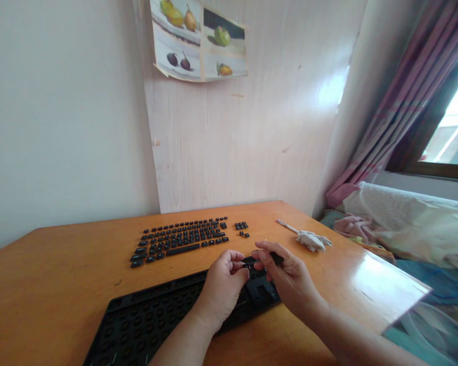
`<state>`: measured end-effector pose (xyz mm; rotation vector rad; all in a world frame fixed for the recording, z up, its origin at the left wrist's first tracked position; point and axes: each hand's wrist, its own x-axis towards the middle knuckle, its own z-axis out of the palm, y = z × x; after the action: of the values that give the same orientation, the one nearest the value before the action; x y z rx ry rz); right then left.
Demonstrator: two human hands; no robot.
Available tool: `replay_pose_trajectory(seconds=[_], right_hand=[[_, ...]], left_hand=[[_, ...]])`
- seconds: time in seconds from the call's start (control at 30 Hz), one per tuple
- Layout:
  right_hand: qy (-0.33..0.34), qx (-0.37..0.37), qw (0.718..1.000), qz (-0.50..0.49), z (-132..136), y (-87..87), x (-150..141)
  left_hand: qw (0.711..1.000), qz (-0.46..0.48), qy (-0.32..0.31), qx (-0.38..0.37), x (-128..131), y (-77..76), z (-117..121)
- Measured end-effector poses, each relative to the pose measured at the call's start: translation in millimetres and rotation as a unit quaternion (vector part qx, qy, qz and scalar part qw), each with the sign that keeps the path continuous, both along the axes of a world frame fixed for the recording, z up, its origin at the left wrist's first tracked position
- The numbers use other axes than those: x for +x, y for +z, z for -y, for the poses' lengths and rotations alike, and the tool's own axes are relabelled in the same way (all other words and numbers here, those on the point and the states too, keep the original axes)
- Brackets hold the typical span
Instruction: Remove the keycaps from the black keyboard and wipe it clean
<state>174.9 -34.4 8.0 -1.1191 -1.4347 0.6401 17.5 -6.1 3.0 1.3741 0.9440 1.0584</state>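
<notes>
Fingers of the left hand are bent, the thumb and forefinger close together; in the head view I cannot tell whether they pinch anything. Those of the right hand are curled, with a small dark thing showing between thumb and forefinger, though its hold is partly hidden. Both hands are over the right part of a black keyboard, which lies slanted on an orange-brown table, most of its key places bare. Beyond it, loose black keys lie in rows, the long space bar in front, with a small group just to their right. Farther right rests a pale stick with crumpled white cloth at its near end. Fruit pictures hang on the board behind.
</notes>
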Motion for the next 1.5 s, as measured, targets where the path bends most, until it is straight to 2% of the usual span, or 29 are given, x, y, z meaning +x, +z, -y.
replay_pose_trajectory(seconds=[0.07, 0.17, 0.3, 0.63, 0.77, 0.9, 1.07, 1.27, 1.5], right_hand=[[0.0, 0.043, 0.992, 0.12, -2, 4.5, 6], [0.018, 0.083, 0.958, 0.272, -5, 8.7, 16], [0.054, 0.066, 0.933, 0.351, -8, 12.6, 22], [0.104, 0.069, 0.925, 0.36, -20, 9.9, 28], [0.102, 0.07, 0.935, 0.332, -33, 9.2, 33], [0.042, 0.071, 0.952, 0.296, -62, 8.9, 46], [-0.027, 0.047, 0.936, 0.348, -112, 1.6, 70], [-0.027, 0.042, 0.93, 0.365, -160, -16.8, 86], [0.003, 0.039, 0.919, 0.392, -189, -33.9, 89]], left_hand=[[1.0, 0.019, 0.003, -0.025, -2, 2.8, 0], [0.997, 0.052, -0.01, -0.048, -4, 5.5, 1], [0.996, 0.054, -0.026, -0.059, -4, 7.5, 2], [0.996, 0.03, -0.044, -0.064, -6, 6.3, 3], [0.999, 0.023, -0.01, -0.033, -7, 7.0, 1], [0.997, -0.006, 0.071, 0.002, -12, 6.2, -5], [0.993, -0.034, 0.109, 0.024, -15, 6.1, -8], [0.992, -0.045, 0.115, 0.021, -16, 7.2, -7], [0.992, -0.059, 0.107, 0.003, -19, 3.9, -10]])
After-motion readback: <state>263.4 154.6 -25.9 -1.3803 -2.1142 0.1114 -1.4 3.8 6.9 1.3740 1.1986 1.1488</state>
